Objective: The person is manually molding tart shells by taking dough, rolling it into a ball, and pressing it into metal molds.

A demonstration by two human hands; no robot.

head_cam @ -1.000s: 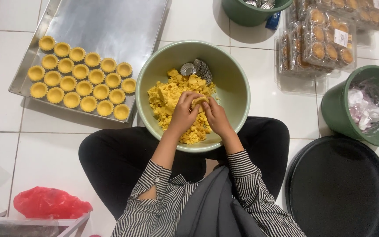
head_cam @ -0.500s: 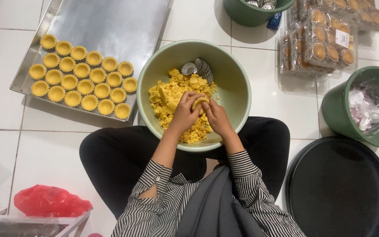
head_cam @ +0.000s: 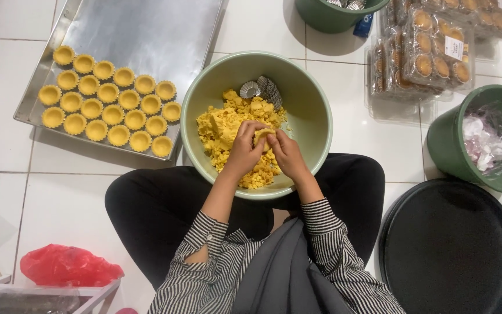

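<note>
Head view: your left hand [head_cam: 244,152] and right hand [head_cam: 286,152] meet at frame centre, both pinched on one dough lump [head_cam: 262,135] over the yellow dough [head_cam: 228,131] in the green bowl [head_cam: 315,104]. Upper left, a tray [head_cam: 158,35] holds rows of tart shells [head_cam: 108,110]; a black lid [head_cam: 451,247] lies lower right.

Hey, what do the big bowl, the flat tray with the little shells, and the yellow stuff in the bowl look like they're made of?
Bowl: likely plastic, matte pale green, thick rolled rim.
Tray: metal, probably aluminium or steel, brushed silver with dull reflections.
Yellow stuff: crumbly dough, soft irregular lumps; both the left hand and right hand pinch a piece.
Shells: same dough, pressed into fluted cups.
</note>
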